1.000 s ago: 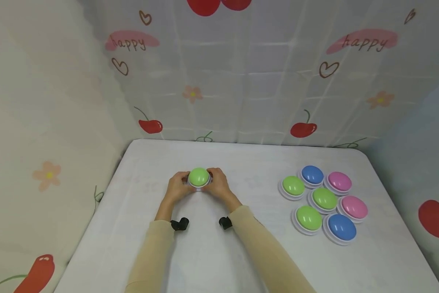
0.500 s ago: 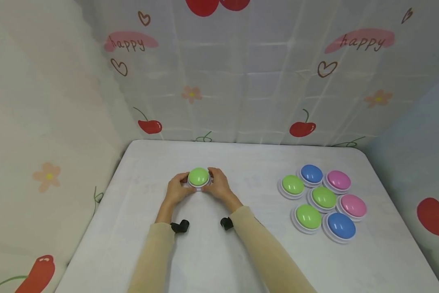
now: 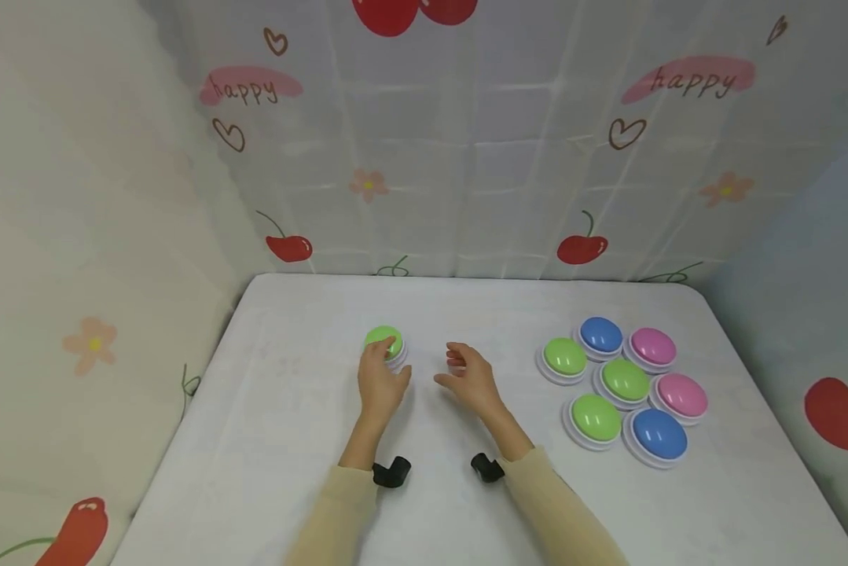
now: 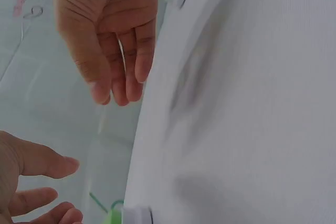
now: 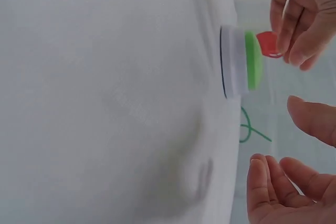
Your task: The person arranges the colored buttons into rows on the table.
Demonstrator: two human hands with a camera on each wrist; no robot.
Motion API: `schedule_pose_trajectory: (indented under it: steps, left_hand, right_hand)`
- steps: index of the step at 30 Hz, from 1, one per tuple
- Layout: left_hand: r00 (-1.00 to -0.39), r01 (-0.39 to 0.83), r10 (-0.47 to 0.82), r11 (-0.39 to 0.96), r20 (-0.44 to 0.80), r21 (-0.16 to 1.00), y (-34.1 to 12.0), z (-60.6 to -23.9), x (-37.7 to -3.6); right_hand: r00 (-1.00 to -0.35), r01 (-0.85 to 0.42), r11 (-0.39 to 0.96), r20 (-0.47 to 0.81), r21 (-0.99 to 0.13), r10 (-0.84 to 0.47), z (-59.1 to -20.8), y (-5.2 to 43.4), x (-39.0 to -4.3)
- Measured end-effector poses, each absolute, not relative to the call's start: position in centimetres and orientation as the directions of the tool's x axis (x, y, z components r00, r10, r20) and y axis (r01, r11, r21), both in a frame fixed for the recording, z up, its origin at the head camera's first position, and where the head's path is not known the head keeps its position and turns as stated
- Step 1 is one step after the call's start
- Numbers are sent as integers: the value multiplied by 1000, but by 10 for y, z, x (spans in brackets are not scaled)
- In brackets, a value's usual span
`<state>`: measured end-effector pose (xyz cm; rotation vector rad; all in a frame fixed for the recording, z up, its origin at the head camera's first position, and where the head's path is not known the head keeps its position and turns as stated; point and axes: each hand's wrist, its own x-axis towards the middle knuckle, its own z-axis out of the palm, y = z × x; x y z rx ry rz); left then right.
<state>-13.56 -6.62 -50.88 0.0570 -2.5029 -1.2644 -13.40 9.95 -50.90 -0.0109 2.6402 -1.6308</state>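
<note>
A round push button (image 3: pixel 378 333) with a green dome and a white base stands on the table, left of centre. My left hand (image 3: pixel 383 384) is raised just in front of it, covering part of the dome in the head view. In the right wrist view, a gap shows between this hand (image 5: pixel 303 17) and the green dome (image 5: pixel 253 61). My right hand (image 3: pixel 471 381) hovers farther right, palm inward, fingers loosely bent around nothing. The left wrist view shows the right hand (image 4: pixel 107 35) above and the left hand (image 4: pixel 34 182) at the lower left corner.
On the right of the white table (image 3: pixel 466 511) sits a close group of several similar buttons: green ones (image 3: pixel 625 380), blue ones (image 3: pixel 660 435) and pink ones (image 3: pixel 682 395). A printed curtain (image 3: pixel 459 157) hangs behind the table's far edge.
Both hands have let go of the green button, which stays in place. They have drawn back toward the body and shifted right, with a wider space between them.
</note>
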Motion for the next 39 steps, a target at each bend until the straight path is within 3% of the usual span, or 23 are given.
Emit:
schedule_pose_trajectory:
  steps: [4,8,14,17,25,31,39]
  left_hand:
    - [-953,188,-93,564,288,804,-30,-510,-120]
    - [-963,250,46,515,265,820,8,-514,-102]
    - [-941,313,268,441,209,841,64,-521,-84]
    - [-920,327,345,419,184,847,86,-524,-82]
    - [-850,395,505,426,148,814,128,-539,-86]
    - [-811,471,562,465,161,750,138,-545,-88]
    - [-827,477,551,576,116,664,144,-551,-94]
  right_hand:
    - [-999,-15,468,31,-883,27,-501,135,-98]
    - [-987,6,576,88,-817,136,-494,178,-60]
    - [-889,209,698,164,-685,428,-483,234,-6]
    - [-850,319,702,136,-637,509,-483,250,9]
    - [-845,435,685,-2,-584,535,-496,265,11]
    - [-860,390,691,27,-609,509,-509,264,4]
    - [-863,350,690,70,-634,501,-512,264,-3]
